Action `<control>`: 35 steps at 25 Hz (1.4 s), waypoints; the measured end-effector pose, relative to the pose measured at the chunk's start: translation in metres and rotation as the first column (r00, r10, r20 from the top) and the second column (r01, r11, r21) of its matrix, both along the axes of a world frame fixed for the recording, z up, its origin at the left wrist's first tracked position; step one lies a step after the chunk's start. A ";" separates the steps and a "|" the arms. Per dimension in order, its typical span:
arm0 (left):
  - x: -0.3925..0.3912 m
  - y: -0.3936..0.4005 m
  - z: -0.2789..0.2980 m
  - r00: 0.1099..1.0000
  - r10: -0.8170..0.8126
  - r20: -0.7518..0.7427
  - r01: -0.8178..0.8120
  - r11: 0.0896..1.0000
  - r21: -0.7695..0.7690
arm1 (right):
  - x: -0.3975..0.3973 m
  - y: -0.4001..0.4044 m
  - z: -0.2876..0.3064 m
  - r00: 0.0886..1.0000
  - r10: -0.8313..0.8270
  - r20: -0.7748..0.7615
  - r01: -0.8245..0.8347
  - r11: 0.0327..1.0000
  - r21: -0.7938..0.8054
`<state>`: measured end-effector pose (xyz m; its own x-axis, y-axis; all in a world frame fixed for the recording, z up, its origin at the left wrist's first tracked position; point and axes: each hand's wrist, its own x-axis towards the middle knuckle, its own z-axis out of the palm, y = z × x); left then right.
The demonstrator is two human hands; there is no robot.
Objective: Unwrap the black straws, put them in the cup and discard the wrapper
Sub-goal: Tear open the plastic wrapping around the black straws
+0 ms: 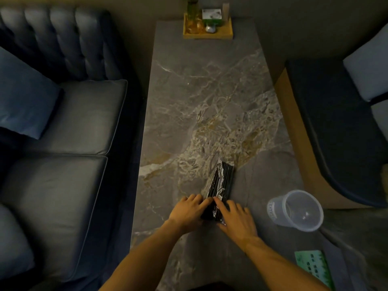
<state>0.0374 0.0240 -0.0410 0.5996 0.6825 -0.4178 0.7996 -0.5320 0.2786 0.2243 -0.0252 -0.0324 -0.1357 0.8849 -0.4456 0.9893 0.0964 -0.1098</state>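
A bundle of black straws [221,181] in a clear, shiny plastic wrapper lies on the grey marble table [199,101], angled away from me. My left hand [189,211] grips the near end of the bundle from the left. From the right, my right hand [236,219] holds the same end, its fingertips on the wrapper. A clear plastic cup [296,210] stands to the right of my hands, upright and with nothing in it.
A yellow tray [207,30] with bottles and small items sits at the table's far end. A green card [313,267] lies at the near right. A blue sofa [63,122] runs along the left; a dark chair [336,122] stands on the right.
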 end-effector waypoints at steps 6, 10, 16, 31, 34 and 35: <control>0.003 -0.007 0.003 0.999 0.001 0.039 -0.002 0.999 0.033 | 0.003 -0.008 -0.005 0.997 -0.026 -0.077 0.030 0.998 0.054; 0.003 -0.018 0.011 0.990 0.082 0.117 -0.086 0.996 0.034 | 0.002 -0.016 -0.003 0.990 -0.051 -0.131 0.065 0.993 0.101; 0.007 -0.032 0.032 0.932 0.244 0.268 -0.237 0.970 -0.058 | 0.009 -0.027 0.016 0.988 0.006 -0.155 0.040 0.955 0.295; -0.006 -0.020 0.110 0.633 0.319 0.706 -0.343 0.932 -0.113 | 0.026 0.007 0.116 0.697 -0.023 -0.717 0.248 0.946 0.211; -0.008 -0.022 0.119 0.549 0.344 0.762 -0.362 0.919 -0.154 | 0.027 0.007 0.133 0.562 -0.102 -0.821 0.254 0.966 0.054; -0.009 -0.024 0.120 0.535 0.365 0.762 -0.355 0.915 -0.190 | 0.026 0.006 0.136 0.500 -0.163 -0.851 0.251 0.967 -0.038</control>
<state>0.0280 -0.0002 0.0789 0.3992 0.9143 0.0682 0.4031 -0.2418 0.8826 0.2498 -0.0195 0.1033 -0.2149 0.9648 -0.1519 0.4278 -0.0468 -0.9026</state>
